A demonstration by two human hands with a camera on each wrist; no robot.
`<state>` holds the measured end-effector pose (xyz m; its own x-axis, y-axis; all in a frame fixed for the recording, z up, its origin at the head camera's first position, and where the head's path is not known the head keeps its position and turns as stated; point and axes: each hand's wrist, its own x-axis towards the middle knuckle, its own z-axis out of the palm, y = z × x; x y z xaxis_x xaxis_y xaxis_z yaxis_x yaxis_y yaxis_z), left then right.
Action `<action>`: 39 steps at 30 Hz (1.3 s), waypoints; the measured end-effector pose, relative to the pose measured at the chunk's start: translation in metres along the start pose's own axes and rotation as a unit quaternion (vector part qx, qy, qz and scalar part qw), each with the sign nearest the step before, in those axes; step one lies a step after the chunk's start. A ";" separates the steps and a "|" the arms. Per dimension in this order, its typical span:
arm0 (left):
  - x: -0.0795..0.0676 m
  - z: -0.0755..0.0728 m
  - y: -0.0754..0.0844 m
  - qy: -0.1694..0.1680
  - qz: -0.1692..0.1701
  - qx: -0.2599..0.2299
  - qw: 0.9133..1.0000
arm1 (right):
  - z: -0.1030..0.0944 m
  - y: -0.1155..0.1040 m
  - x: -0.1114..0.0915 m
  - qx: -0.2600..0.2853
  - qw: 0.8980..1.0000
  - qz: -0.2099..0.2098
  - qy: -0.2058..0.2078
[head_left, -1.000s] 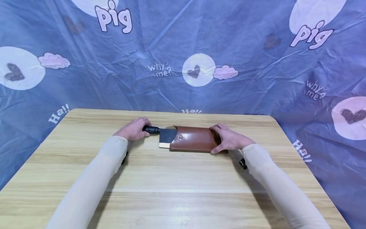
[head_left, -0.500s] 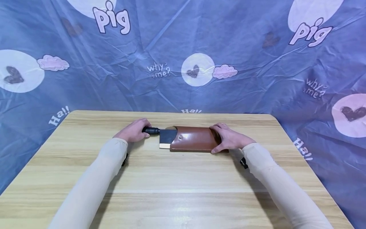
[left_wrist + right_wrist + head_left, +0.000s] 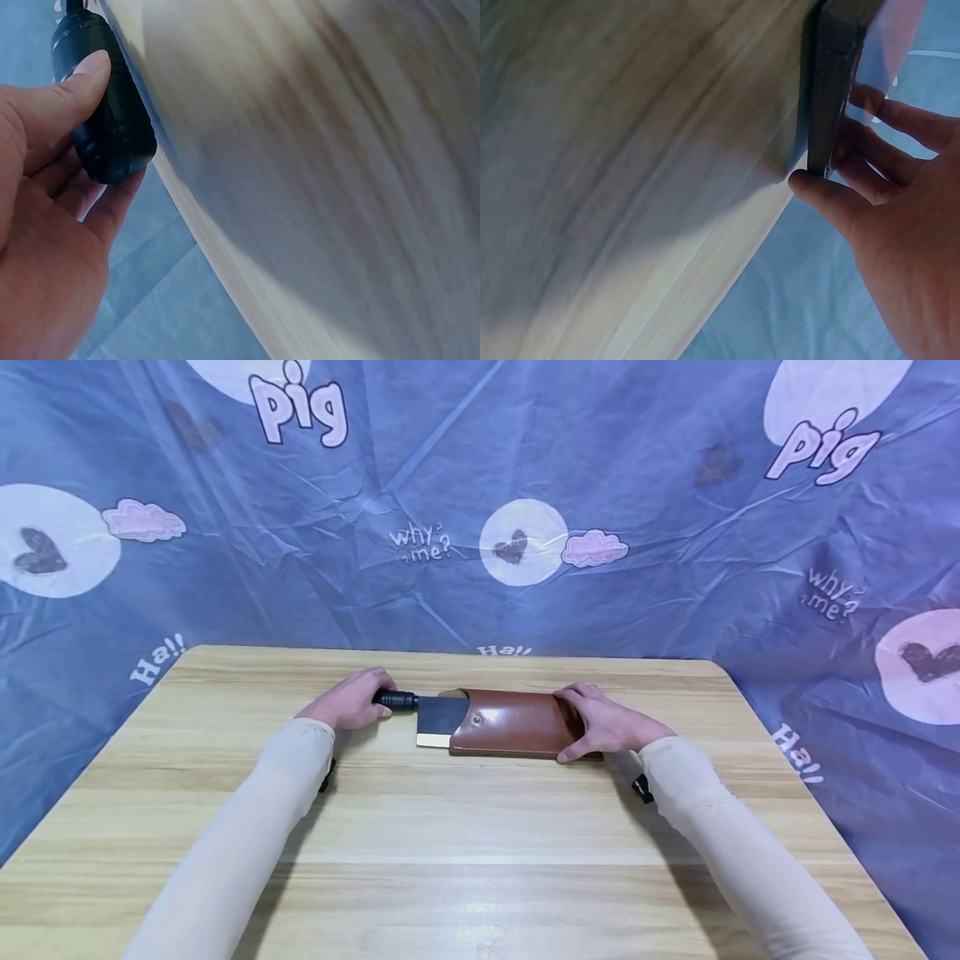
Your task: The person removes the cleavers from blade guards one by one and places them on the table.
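Observation:
A cleaver (image 3: 441, 717) with a dark blade and bright cutting edge lies partly inside a brown leather sheath (image 3: 517, 727) near the table's far side. Only the blade's handle end shows outside the sheath mouth; the rest is hidden. My left hand (image 3: 354, 700) grips the black handle (image 3: 112, 112), thumb on one side and fingers on the other. At the sheath's right end, my right hand (image 3: 603, 722) holds it by the edges, thumb on the near edge and fingers at the far one. In the right wrist view the sheath's edge (image 3: 832, 90) stands between thumb and fingers.
A light wood table (image 3: 480, 843) lies under everything. Behind it hangs a blue printed cloth (image 3: 360, 568), which also comes down along both sides of the table.
The sheath and my right hand have shifted slightly right, so a little more blade shows. My left hand stays almost in place on the handle.

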<state>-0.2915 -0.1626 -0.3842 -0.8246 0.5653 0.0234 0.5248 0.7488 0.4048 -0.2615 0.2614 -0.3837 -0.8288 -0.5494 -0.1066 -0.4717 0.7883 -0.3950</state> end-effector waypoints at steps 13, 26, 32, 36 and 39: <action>-0.001 0.001 0.000 0.003 -0.002 -0.003 1.000 | -0.001 0.003 -0.002 -0.010 1.000 -0.011 0.007; -0.002 0.000 -0.003 0.005 -0.022 -0.019 1.000 | -0.004 0.003 -0.005 -0.010 1.000 -0.006 0.007; -0.003 0.000 -0.005 0.005 -0.021 -0.022 1.000 | -0.003 0.005 -0.005 -0.010 1.000 -0.008 0.011; -0.004 0.000 -0.006 0.005 -0.015 -0.021 1.000 | -0.003 0.004 -0.006 -0.008 1.000 -0.004 0.006; -0.004 0.000 -0.006 0.003 -0.011 -0.023 1.000 | -0.004 0.003 -0.007 -0.007 1.000 0.001 0.002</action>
<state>-0.2912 -0.1699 -0.3865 -0.8370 0.5469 0.0198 0.4968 0.7441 0.4467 -0.2585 0.2686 -0.3808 -0.8303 -0.5476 -0.1041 -0.4747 0.7925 -0.3829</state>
